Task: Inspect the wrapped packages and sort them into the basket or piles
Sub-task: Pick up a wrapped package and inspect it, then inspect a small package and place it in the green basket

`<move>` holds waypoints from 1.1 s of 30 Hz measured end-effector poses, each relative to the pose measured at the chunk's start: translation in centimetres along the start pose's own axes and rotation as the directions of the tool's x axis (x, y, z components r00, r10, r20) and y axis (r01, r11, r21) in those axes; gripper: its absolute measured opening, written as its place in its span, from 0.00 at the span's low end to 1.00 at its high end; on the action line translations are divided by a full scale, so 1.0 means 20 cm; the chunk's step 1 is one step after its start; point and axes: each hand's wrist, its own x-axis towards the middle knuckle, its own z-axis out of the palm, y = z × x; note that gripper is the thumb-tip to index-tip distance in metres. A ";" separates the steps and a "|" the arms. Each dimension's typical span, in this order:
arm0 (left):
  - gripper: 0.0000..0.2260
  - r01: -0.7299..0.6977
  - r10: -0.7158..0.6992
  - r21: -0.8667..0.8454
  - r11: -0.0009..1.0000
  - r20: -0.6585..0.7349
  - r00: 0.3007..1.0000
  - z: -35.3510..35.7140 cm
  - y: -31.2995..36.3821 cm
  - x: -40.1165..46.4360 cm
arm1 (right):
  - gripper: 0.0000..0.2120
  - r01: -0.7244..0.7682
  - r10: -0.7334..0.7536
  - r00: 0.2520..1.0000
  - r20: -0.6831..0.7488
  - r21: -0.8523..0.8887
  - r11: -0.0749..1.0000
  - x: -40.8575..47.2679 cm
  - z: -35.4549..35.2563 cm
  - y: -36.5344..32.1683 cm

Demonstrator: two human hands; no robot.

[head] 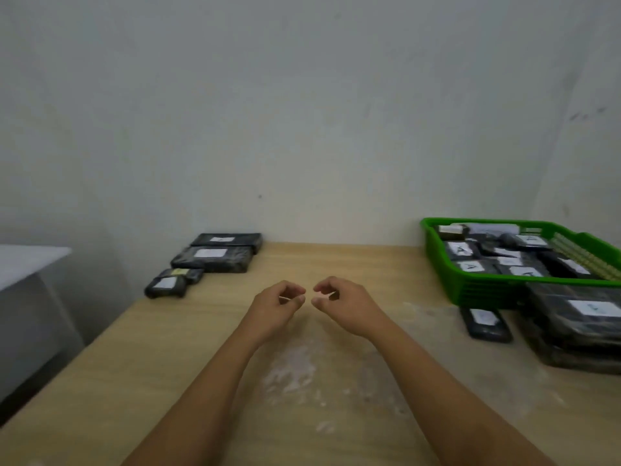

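Observation:
My left hand and my right hand hover side by side over the middle of the wooden table, fingers loosely curled, holding nothing. A green basket at the right holds several black wrapped packages with white labels. In front of it lie a small black package and a stack of large wrapped packages. At the far left are two large packages by the wall and two small ones nearer the table's left edge.
A pale wall runs right behind the table. A white surface stands lower, off the table's left edge. Whitish smudges mark the wood between my forearms.

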 end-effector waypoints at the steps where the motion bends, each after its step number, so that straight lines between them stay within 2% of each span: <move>1: 0.04 0.030 -0.030 0.010 1.000 -0.012 0.999 -0.06 -0.06 -0.02 | 0.14 0.005 -0.006 0.999 0.034 0.015 1.000 0.02 0.08 -0.03; 5: 0.04 0.116 -0.114 0.022 0.993 -0.072 0.991 -0.25 -0.24 -0.06 | 0.18 0.031 -0.031 0.989 0.146 0.003 1.000 0.08 0.34 -0.11; 7: 0.04 0.152 -0.149 0.017 0.988 -0.108 0.983 -0.33 -0.28 -0.05 | 0.18 0.084 -0.067 0.986 0.149 -0.106 0.991 0.10 0.45 -0.11; 9: 0.03 0.195 -0.185 0.032 0.980 -0.200 0.962 -0.41 -0.32 -0.02 | 0.18 0.131 -0.101 0.986 0.130 -0.245 0.961 0.10 0.53 -0.08; 11: 0.03 0.244 -0.202 0.067 0.968 -0.372 0.906 -0.52 -0.35 0.01 | 0.18 0.165 -0.131 0.982 0.133 -0.291 0.942 0.11 0.56 -0.05; 13: 0.05 0.285 -0.169 0.136 0.949 -0.545 0.822 -0.63 -0.41 0.05 | 0.18 0.181 -0.143 0.979 0.149 -0.285 0.941 0.11 0.56 -0.02; 15: 0.11 0.365 -0.167 0.197 0.910 -0.631 0.758 -0.74 -0.49 0.10 | 0.18 0.195 -0.152 0.975 0.164 -0.292 0.936 0.11 0.56 -0.01; 20: 0.27 0.656 -0.385 0.273 0.704 -0.630 0.675 -0.86 -0.66 0.19 | 0.18 0.208 -0.162 0.972 0.169 -0.303 0.930 0.11 0.57 -0.01; 24: 0.29 0.706 -0.445 0.309 0.637 -0.601 0.664 -0.86 -0.74 0.22 | 0.18 0.212 -0.167 0.972 0.165 -0.312 0.926 0.11 0.56 -0.02; 28: 0.27 0.681 -0.415 0.295 0.671 -0.612 0.674 -0.86 -0.73 0.19 | 0.18 0.215 -0.165 0.970 0.176 -0.314 0.925 0.10 0.56 -0.02; 31: 0.23 0.581 -0.379 0.159 0.798 -0.617 0.690 -0.86 -0.68 0.15 | 0.18 0.218 -0.167 0.969 0.180 -0.316 0.923 0.10 0.56 -0.02; 33: 0.22 0.473 -0.379 0.018 0.881 -0.573 0.726 -0.85 -0.63 0.12 | 0.18 0.223 -0.169 0.968 0.188 -0.319 0.921 0.09 0.56 -0.03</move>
